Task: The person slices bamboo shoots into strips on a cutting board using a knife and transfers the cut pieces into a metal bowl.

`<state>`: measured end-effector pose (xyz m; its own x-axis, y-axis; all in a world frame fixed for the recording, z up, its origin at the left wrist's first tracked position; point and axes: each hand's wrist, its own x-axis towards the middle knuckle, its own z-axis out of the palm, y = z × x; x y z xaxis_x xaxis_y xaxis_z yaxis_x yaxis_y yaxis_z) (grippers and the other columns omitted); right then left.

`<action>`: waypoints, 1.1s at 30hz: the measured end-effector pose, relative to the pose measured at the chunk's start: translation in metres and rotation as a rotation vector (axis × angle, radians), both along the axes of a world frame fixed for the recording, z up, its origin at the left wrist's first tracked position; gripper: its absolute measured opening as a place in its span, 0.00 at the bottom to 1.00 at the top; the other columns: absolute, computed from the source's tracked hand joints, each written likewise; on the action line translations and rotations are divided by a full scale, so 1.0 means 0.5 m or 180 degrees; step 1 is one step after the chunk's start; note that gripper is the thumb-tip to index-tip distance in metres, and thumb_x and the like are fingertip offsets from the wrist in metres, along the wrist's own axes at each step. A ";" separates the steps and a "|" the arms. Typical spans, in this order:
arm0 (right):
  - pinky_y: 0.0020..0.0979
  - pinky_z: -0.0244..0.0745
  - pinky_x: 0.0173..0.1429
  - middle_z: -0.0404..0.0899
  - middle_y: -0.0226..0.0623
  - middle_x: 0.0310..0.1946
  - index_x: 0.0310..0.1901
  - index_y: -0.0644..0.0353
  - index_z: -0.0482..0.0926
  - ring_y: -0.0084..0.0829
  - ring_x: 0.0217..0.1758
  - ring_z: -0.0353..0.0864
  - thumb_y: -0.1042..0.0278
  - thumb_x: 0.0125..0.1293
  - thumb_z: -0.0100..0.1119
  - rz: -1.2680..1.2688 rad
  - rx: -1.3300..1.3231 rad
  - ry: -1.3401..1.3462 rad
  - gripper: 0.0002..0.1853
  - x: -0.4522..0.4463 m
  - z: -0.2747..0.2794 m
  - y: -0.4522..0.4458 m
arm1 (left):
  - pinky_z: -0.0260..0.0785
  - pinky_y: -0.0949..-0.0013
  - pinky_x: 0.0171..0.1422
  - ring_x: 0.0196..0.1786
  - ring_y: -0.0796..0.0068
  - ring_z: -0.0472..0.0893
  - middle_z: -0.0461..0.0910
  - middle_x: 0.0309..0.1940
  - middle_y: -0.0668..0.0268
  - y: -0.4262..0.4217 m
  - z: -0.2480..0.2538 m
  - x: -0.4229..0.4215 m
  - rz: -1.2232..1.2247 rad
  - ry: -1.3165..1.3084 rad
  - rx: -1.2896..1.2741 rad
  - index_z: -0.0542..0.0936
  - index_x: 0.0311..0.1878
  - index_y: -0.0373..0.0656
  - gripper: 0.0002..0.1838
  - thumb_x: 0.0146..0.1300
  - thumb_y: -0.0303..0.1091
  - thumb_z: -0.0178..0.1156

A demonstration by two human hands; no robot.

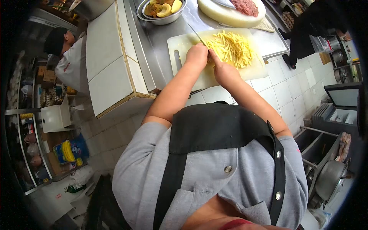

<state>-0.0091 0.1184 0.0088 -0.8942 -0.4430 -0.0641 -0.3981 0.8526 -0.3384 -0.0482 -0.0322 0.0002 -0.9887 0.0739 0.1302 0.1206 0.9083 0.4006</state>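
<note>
A white cutting board (176, 42) lies at the edge of a steel counter, with a heap of thin pale-yellow strips (235, 50) over its middle and right side. My right hand (226, 73) is closed at the near end of a knife (195, 32), its index finger stretched along it. The blade points up and left across the board. Just left of the knife, my left hand (196, 55) is closed with its knuckles up, close to my right fingertip; whatever lies under its fingers is hidden.
Behind the board stand a metal bowl (165, 20) of yellow pieces and a thick round board (230, 17) with minced meat (246, 7). A tiled ledge (111, 84) runs left of the counter. One person (73, 57) is at the left, another (306, 34) at the upper right.
</note>
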 end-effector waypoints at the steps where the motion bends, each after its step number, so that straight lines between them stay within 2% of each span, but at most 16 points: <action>1: 0.49 0.74 0.35 0.80 0.54 0.27 0.74 0.44 0.48 0.51 0.29 0.80 0.72 0.63 0.46 -0.0006 -0.0012 0.0021 0.37 0.003 0.001 0.006 | 0.73 0.55 0.50 0.43 0.51 0.80 0.80 0.39 0.53 -0.003 -0.005 0.003 0.0015 -0.0010 0.0018 0.82 0.34 0.38 0.07 0.54 0.26 0.57; 4: 0.49 0.73 0.36 0.80 0.54 0.27 0.74 0.40 0.48 0.52 0.30 0.80 0.70 0.64 0.47 -0.0018 -0.0439 -0.0024 0.37 0.004 0.011 0.031 | 0.72 0.55 0.50 0.43 0.51 0.80 0.80 0.39 0.52 -0.013 -0.003 0.006 -0.0091 -0.0201 0.0252 0.82 0.36 0.38 0.07 0.53 0.28 0.59; 6: 0.49 0.73 0.38 0.79 0.54 0.27 0.74 0.38 0.48 0.52 0.30 0.80 0.67 0.66 0.49 -0.0055 -0.0733 -0.0009 0.36 0.017 0.024 0.042 | 0.72 0.55 0.50 0.43 0.51 0.80 0.80 0.39 0.52 -0.011 -0.001 0.023 0.0026 0.0023 0.0370 0.82 0.36 0.38 0.08 0.53 0.29 0.61; 8: 0.50 0.73 0.38 0.79 0.55 0.27 0.74 0.39 0.48 0.53 0.31 0.80 0.66 0.66 0.49 -0.0102 -0.0729 -0.0051 0.36 0.023 0.034 0.050 | 0.72 0.55 0.49 0.42 0.50 0.80 0.80 0.38 0.52 -0.016 -0.005 0.030 0.0147 0.0233 0.0482 0.82 0.36 0.38 0.08 0.53 0.30 0.62; 10: 0.50 0.73 0.39 0.79 0.55 0.28 0.74 0.39 0.48 0.53 0.31 0.80 0.66 0.66 0.49 -0.0155 -0.0736 -0.0093 0.36 0.029 0.049 0.051 | 0.72 0.55 0.48 0.41 0.50 0.79 0.80 0.37 0.51 -0.026 -0.012 0.028 -0.0094 0.0490 0.0479 0.82 0.37 0.40 0.09 0.53 0.32 0.63; 12: 0.50 0.73 0.39 0.79 0.56 0.28 0.73 0.40 0.48 0.54 0.32 0.80 0.66 0.66 0.50 -0.0270 -0.0714 -0.0357 0.36 0.034 0.069 0.051 | 0.72 0.55 0.48 0.41 0.50 0.79 0.79 0.36 0.51 -0.029 -0.012 0.031 -0.0077 0.0386 0.0516 0.82 0.37 0.40 0.09 0.53 0.32 0.63; 18: 0.50 0.73 0.39 0.79 0.57 0.28 0.73 0.44 0.50 0.54 0.32 0.80 0.67 0.66 0.51 -0.0258 -0.0793 -0.0362 0.35 0.039 0.074 0.046 | 0.71 0.55 0.47 0.40 0.49 0.79 0.78 0.33 0.52 -0.034 -0.022 0.036 0.0006 0.0365 0.0626 0.80 0.36 0.41 0.07 0.54 0.31 0.63; 23: 0.50 0.73 0.38 0.79 0.56 0.27 0.73 0.45 0.50 0.54 0.31 0.80 0.67 0.66 0.50 -0.0163 -0.0695 -0.0308 0.35 0.030 0.060 0.046 | 0.71 0.54 0.48 0.42 0.49 0.79 0.78 0.36 0.52 -0.036 -0.023 0.035 0.0013 0.0217 0.0741 0.80 0.36 0.40 0.07 0.54 0.31 0.63; 26: 0.50 0.73 0.38 0.79 0.56 0.27 0.73 0.45 0.50 0.54 0.31 0.80 0.67 0.66 0.50 -0.0136 -0.0558 -0.0350 0.35 0.026 0.066 0.039 | 0.71 0.54 0.50 0.45 0.49 0.78 0.78 0.39 0.51 -0.034 -0.027 0.033 0.0182 0.0521 0.1039 0.79 0.38 0.38 0.08 0.55 0.30 0.62; 28: 0.50 0.73 0.38 0.79 0.56 0.27 0.73 0.45 0.50 0.53 0.31 0.80 0.67 0.66 0.50 -0.0124 -0.0493 -0.0360 0.35 0.021 0.065 0.034 | 0.71 0.55 0.51 0.47 0.49 0.78 0.78 0.43 0.51 -0.031 -0.009 0.036 0.0109 0.0304 0.0939 0.79 0.39 0.37 0.08 0.56 0.29 0.61; 31: 0.50 0.74 0.38 0.80 0.55 0.28 0.73 0.45 0.50 0.52 0.31 0.81 0.67 0.65 0.50 0.0098 -0.0397 -0.0192 0.35 0.013 0.063 0.027 | 0.71 0.54 0.51 0.46 0.49 0.78 0.78 0.41 0.52 -0.031 -0.005 0.032 0.0012 0.0020 0.0661 0.79 0.39 0.38 0.08 0.56 0.27 0.59; 33: 0.49 0.74 0.38 0.80 0.54 0.28 0.73 0.46 0.50 0.51 0.31 0.81 0.66 0.65 0.50 0.0100 0.0016 -0.0246 0.35 0.009 0.065 0.021 | 0.72 0.54 0.50 0.45 0.50 0.78 0.79 0.40 0.53 -0.029 -0.007 0.033 -0.0003 0.0121 0.0601 0.79 0.37 0.39 0.06 0.56 0.26 0.58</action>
<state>-0.0046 0.1288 0.0411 -0.8723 -0.4702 -0.1346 -0.3975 0.8419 -0.3649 -0.0319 -0.0467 -0.0035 -0.9828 0.0455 0.1790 0.1396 0.8174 0.5589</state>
